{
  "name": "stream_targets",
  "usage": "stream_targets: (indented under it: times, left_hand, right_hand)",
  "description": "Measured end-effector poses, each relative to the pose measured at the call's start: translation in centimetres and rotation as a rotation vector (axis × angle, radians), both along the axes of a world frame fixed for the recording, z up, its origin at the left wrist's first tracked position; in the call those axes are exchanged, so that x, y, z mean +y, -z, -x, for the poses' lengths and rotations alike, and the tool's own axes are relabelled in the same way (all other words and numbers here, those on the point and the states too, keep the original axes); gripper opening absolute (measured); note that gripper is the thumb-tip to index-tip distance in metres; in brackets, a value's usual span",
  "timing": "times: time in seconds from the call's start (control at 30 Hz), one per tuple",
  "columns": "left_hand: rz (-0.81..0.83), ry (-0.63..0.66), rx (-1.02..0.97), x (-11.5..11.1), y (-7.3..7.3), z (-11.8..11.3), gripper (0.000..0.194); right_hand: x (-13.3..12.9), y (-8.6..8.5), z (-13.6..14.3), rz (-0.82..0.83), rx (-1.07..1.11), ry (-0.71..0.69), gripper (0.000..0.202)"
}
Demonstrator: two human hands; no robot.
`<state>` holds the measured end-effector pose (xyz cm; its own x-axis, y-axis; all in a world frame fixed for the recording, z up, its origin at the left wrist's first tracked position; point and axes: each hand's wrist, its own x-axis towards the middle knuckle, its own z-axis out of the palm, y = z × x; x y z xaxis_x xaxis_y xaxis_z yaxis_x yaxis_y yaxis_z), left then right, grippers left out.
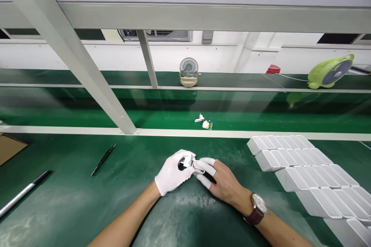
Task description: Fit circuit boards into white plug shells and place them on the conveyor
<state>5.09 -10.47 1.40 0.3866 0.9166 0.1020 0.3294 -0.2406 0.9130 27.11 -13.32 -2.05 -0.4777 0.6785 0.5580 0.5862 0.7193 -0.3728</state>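
White-gloved left hand (173, 173) and right hand (218, 179) pinch one small part (194, 164) together above the tabletop (87, 200), while white cases (307, 173) wait untouched beside them.

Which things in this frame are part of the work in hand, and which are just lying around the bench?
In hand:
- small white part, held between the gloved left hand and the right hand
- rows of white housings, beside the right hand

Lying about:
- black tweezers
- metal rod
- small circuit piece on the belt
- beige fan
- green fan
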Motion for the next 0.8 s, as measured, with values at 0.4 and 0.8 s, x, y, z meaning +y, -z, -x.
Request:
stream_targets:
  times: [0.4, 0.8]
  left_hand:
    - [0.052, -0.284, 0.064, 4.4, 0.8, 1.3, 0.047]
    - [-0.225, -0.410, 0.458, 16.2, 1.2, -5.5, 0.056]
  right_hand:
    - [-0.2, 1.0, 0.6, 0.045, 0.081, -0.044, 0.040]
    - [-0.4, 0.1, 0.2, -0.019, 0.099, -0.151, 0.039]
